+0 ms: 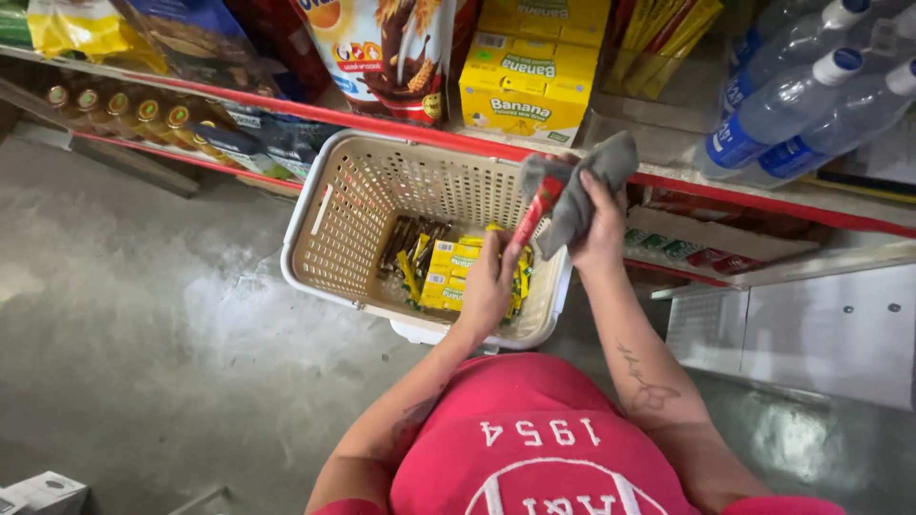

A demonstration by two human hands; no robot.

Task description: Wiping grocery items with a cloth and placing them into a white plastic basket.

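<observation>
My left hand (491, 281) grips the lower end of a thin red stick-shaped packet (536, 212) held over a beige plastic basket (348, 224). My right hand (599, 221) holds a grey cloth (582, 186) wrapped around the packet's upper end. Inside the basket lie yellow cartons (448, 272) and several dark and yellow stick packets (410, 243). The basket stands on the grey floor against the shelf edge.
A red-edged shelf (420, 129) above the basket carries yellow boxes (525, 91), a brown snack bag (391, 52) and clear water bottles (792, 105). Lower left stand small brown bottles (124, 105). A metal panel (811, 329) is at right, a white box (43, 491) at bottom left.
</observation>
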